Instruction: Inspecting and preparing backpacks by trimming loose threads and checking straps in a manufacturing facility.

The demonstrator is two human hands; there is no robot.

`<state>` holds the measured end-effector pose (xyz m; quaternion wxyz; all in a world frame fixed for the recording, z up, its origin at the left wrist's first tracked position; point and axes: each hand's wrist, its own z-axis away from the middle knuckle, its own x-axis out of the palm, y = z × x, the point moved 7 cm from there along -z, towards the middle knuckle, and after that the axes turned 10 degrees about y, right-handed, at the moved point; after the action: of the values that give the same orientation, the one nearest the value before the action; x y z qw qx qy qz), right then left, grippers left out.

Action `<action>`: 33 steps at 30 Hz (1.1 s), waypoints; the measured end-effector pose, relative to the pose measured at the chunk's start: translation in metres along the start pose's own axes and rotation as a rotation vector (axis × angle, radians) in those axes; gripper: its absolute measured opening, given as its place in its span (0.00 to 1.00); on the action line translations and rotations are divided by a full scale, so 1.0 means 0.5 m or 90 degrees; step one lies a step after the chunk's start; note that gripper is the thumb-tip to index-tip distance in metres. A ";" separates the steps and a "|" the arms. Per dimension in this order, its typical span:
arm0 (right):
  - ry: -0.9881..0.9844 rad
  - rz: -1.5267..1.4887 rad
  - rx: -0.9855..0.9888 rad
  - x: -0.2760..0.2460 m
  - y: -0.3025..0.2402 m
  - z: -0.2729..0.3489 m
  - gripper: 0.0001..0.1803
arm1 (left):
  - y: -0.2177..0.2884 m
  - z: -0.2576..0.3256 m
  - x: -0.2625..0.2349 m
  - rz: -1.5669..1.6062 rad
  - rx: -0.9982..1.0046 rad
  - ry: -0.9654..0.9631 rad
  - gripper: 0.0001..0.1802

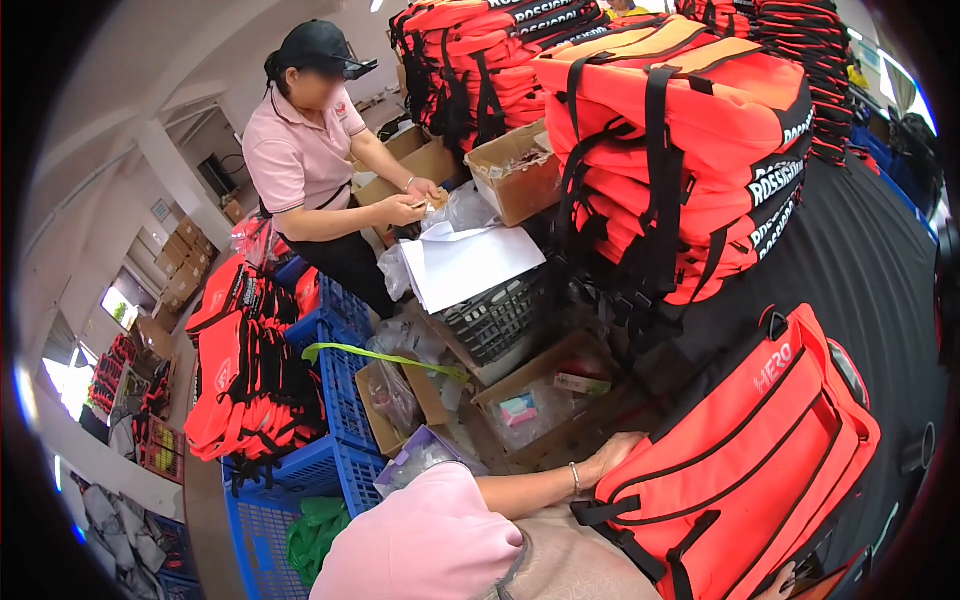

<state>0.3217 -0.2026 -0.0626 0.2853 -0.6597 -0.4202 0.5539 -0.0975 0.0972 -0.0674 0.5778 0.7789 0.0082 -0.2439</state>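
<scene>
A bright orange-red backpack [745,440] with black piping and black straps lies tilted in front of me. My left hand [614,457], with a bracelet at its wrist, grips the bag's left edge; its fingertips are partly hidden against the fabric. Only a small part of my right hand [780,583] shows at the bottom edge, by the bag's lower right side, so its grip is hidden. Black straps [605,512] hang from the bag's lower left corner, near my left forearm.
Stacked orange-red backpacks [690,160] stand on the black-covered table [870,290]. Open cardboard boxes [545,430] and a dark crate [495,318] topped with white sheets lie left of the bag. Blue crates [350,400] hold more bags. A co-worker [310,150] stands beyond, handling something small.
</scene>
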 end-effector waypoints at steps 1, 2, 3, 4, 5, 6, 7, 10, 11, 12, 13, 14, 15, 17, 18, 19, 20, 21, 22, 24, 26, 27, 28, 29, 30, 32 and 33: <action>0.003 0.040 -0.012 0.001 -0.047 0.017 0.25 | -0.001 0.000 -0.002 0.002 -0.010 0.005 0.20; 0.006 0.042 -0.014 -0.006 -0.049 0.019 0.25 | 0.001 0.001 -0.003 0.013 -0.016 0.005 0.20; 0.001 0.030 -0.016 -0.006 -0.048 0.018 0.25 | -0.001 0.001 -0.003 0.014 -0.017 0.006 0.20; -0.005 0.017 -0.018 -0.007 -0.049 0.019 0.26 | -0.001 0.001 -0.003 0.015 -0.002 0.007 0.20; -0.005 0.018 -0.020 -0.009 -0.052 0.021 0.26 | -0.001 0.000 -0.003 0.016 0.013 0.009 0.20; -0.004 0.019 -0.018 -0.010 -0.059 0.024 0.26 | -0.004 0.000 -0.002 0.017 0.013 0.010 0.20; -0.004 0.019 -0.016 -0.012 -0.067 0.027 0.26 | -0.007 0.000 0.000 0.009 0.017 0.008 0.20; -0.014 0.010 0.017 -0.016 -0.088 0.037 0.26 | -0.019 0.000 0.006 -0.008 0.031 0.008 0.21; -0.014 0.009 0.017 -0.017 -0.089 0.037 0.26 | -0.022 0.002 0.008 -0.018 0.041 0.009 0.21; -0.013 0.006 0.025 -0.016 -0.089 0.039 0.25 | -0.021 0.002 0.007 -0.015 0.041 0.008 0.21; -0.013 0.004 0.034 -0.015 -0.088 0.041 0.25 | -0.017 0.001 0.005 -0.009 0.043 0.008 0.21; -0.011 0.006 0.032 -0.014 -0.079 0.038 0.25 | -0.016 0.001 0.004 -0.002 0.046 0.008 0.22; -0.007 0.015 0.020 -0.015 -0.070 0.033 0.25 | -0.018 0.002 0.006 -0.003 0.045 0.009 0.22; -0.003 0.024 0.007 -0.016 -0.058 0.026 0.25 | -0.015 0.003 0.002 0.034 0.075 0.044 0.23; -0.007 0.007 0.013 -0.015 -0.065 0.030 0.25 | -0.014 0.002 0.002 0.034 0.074 0.044 0.23; -0.010 -0.010 0.019 -0.014 -0.071 0.032 0.25 | -0.012 0.001 0.001 0.033 0.062 0.036 0.23; -0.011 -0.010 0.019 -0.014 -0.075 0.034 0.25 | -0.013 0.000 0.002 0.033 0.050 0.027 0.23; -0.009 0.002 0.022 -0.014 -0.077 0.035 0.25 | -0.017 0.000 0.005 0.033 0.050 0.027 0.23; -0.007 0.014 0.025 -0.014 -0.077 0.036 0.25 | -0.020 0.000 0.006 0.029 0.058 0.034 0.23; -0.005 0.018 0.024 -0.014 -0.074 0.034 0.25 | -0.021 0.002 0.005 0.026 0.065 0.039 0.23; -0.002 0.022 0.023 -0.015 -0.070 0.034 0.25 | -0.010 0.000 0.004 0.009 0.090 0.034 0.23; -0.010 0.009 0.017 -0.014 -0.070 0.033 0.25 | -0.005 -0.001 0.002 0.008 0.089 0.032 0.23; -0.018 -0.004 0.011 -0.014 -0.073 0.033 0.25 | 0.004 -0.002 0.001 -0.001 0.103 0.027 0.22; -0.018 -0.003 0.013 -0.015 -0.076 0.035 0.25 | 0.010 -0.001 0.001 -0.010 0.116 0.022 0.21; -0.022 -0.006 0.030 -0.016 -0.090 0.042 0.25 | 0.006 0.000 0.003 -0.012 0.116 0.022 0.21; -0.027 -0.011 0.047 -0.016 -0.095 0.046 0.25 | -0.003 0.004 0.007 -0.016 0.136 0.028 0.21; -0.025 -0.008 0.042 -0.017 -0.096 0.045 0.25 | -0.004 0.004 0.009 -0.017 0.136 0.028 0.21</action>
<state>0.2880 -0.1887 -0.0234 0.3018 -0.6361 -0.4117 0.5786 -0.0948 0.0950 -0.0714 0.4876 0.8411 0.0050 -0.2341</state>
